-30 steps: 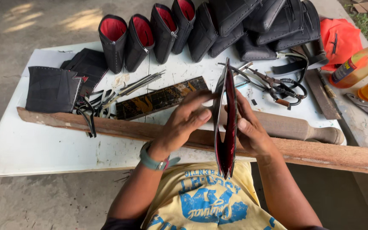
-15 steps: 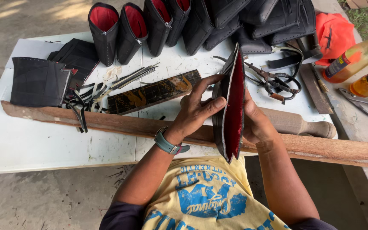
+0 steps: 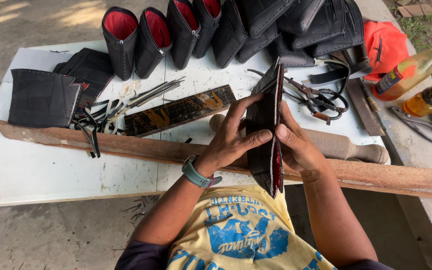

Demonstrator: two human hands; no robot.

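Above the near edge of the surface (image 3: 51,175), the left hand (image 3: 228,142) and right hand (image 3: 296,147) clasp an upright black pouch (image 3: 266,125) edge-on between them. A wooden plank (image 3: 126,147) lies just beyond. Black red-lined pouches (image 3: 151,35) line the far edge.

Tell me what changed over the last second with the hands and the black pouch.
The black pouch stayed clamped edge-on between both hands, but its top tipped away from the person, out over the table. The left hand kept its fingers spread on the left face; the right hand kept its grip on the red-lined side. Nothing was let go. The wooden plank, ruler and standing pouches stayed put.
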